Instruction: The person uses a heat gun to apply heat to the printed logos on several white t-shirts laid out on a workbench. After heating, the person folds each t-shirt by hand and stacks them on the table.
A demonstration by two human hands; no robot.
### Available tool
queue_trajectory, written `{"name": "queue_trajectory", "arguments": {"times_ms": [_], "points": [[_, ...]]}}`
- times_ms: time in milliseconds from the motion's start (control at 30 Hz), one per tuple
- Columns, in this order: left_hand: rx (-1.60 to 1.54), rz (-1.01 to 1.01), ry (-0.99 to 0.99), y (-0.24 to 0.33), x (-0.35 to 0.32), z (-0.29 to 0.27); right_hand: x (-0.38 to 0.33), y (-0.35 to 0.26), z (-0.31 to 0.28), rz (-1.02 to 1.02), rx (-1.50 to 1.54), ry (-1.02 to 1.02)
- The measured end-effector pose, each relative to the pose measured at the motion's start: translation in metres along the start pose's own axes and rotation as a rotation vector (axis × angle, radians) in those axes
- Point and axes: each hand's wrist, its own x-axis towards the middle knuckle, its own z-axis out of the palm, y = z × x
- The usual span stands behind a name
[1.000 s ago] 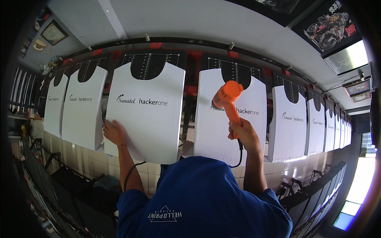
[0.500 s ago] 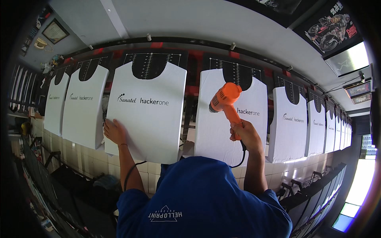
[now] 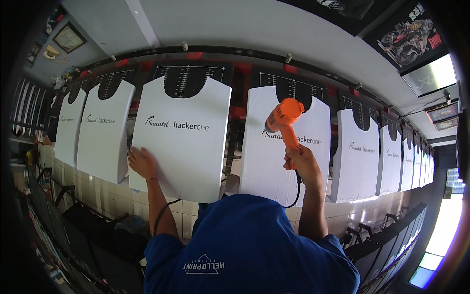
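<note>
My right hand point(image 3: 304, 166) is wrapped round the handle of an orange heat gun point(image 3: 286, 115). Its body is held over a white T-shirt point(image 3: 264, 166) stretched on a black board, hiding part of the dark print on the chest. The nozzle points left and down. With fingers spread, my left hand point(image 3: 142, 164) lies on the left edge of another white T-shirt point(image 3: 188, 157), which bears a dark two-part print across the chest. A dark cord hangs from the heat gun's handle, and a black cable shows by my left forearm.
More printed white T-shirts point(image 3: 105, 132) on black boards point(image 3: 226, 78) stand in a row to both sides, several stretching far right point(image 3: 356, 157). A dark rail point(image 3: 220, 50) runs behind them. Dark panels on frames point(image 3: 387, 240) stand at the lower right, above a tiled floor point(image 3: 188, 215).
The heat gun has shifted slightly right, its nozzle turned a little further down, uncovering part of the print beneath. My left hand rests in the same place.
</note>
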Motion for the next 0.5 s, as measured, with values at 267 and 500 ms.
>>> {"name": "queue_trajectory", "arguments": {"times_ms": [267, 500], "points": [[-0.009, -0.001, -0.045, 0.008, -0.02, -0.005, 0.003, 0.002, -0.008, -0.057, 0.0, 0.033], [-0.036, 0.069, -0.069, 0.026, -0.062, -0.018, 0.004, 0.003, -0.016, -0.077, 0.047, -0.014]]}}
